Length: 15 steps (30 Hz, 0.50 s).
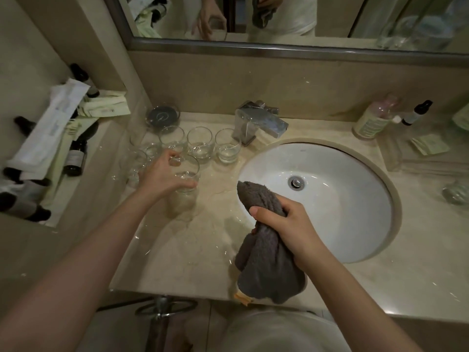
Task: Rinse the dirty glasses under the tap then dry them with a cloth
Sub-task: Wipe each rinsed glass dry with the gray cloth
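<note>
Two blurred glasses (138, 161) half hidden behind left hand (165, 176).

Wet beige stone counter (198, 250) carries a row of clear glasses (200, 144), the chrome tap (258, 123), bottles (373, 120) beside the white basin (330, 199).

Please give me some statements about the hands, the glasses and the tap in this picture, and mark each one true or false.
1. The right hand grips a grey cloth. True.
2. The left hand holds a glass under the tap. False: the glass is over the counter, left of the sink.
3. Water runs from the tap. False: no stream is visible.
4. Three glasses stand in a row beside the tap. True.
</note>
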Each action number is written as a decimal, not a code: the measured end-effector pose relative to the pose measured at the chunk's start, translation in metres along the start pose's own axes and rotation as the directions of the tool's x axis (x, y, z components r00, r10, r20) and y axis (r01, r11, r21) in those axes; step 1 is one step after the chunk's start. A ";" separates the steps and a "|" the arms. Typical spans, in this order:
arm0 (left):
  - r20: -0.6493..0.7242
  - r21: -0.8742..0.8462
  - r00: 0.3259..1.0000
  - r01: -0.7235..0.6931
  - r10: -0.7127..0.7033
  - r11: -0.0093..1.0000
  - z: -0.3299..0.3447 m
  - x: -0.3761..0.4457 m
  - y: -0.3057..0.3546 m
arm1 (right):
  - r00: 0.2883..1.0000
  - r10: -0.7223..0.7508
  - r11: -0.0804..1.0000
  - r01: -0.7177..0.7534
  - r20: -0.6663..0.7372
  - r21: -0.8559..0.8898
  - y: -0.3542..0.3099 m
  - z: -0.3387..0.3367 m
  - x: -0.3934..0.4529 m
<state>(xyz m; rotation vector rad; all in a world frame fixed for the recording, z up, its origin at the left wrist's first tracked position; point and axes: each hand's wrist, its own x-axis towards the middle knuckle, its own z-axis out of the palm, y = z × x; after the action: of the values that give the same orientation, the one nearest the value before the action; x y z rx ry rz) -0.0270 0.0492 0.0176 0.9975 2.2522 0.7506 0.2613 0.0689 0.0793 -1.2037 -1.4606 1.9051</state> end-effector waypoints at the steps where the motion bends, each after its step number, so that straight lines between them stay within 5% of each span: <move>1: -0.019 0.031 1.000 0.004 -0.003 1.000 0.000 0.004 -0.005 | 1.000 0.011 1.000 -0.011 0.009 0.001 0.002 0.003 0.001; 7: -0.144 0.192 0.989 -0.003 0.031 0.981 -0.001 0.018 -0.017 | 0.999 0.027 1.000 -0.027 0.026 -0.010 0.006 0.008 0.007; 15: -0.106 0.193 0.994 0.019 0.002 0.981 -0.010 0.038 -0.029 | 0.997 0.072 0.997 -0.072 0.012 0.031 0.012 0.009 0.012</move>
<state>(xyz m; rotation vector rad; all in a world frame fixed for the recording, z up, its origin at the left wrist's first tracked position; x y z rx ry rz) -0.0689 0.0599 -0.0050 1.0589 2.4577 0.6009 0.2497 0.0694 0.0647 -1.2496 -1.4050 1.9775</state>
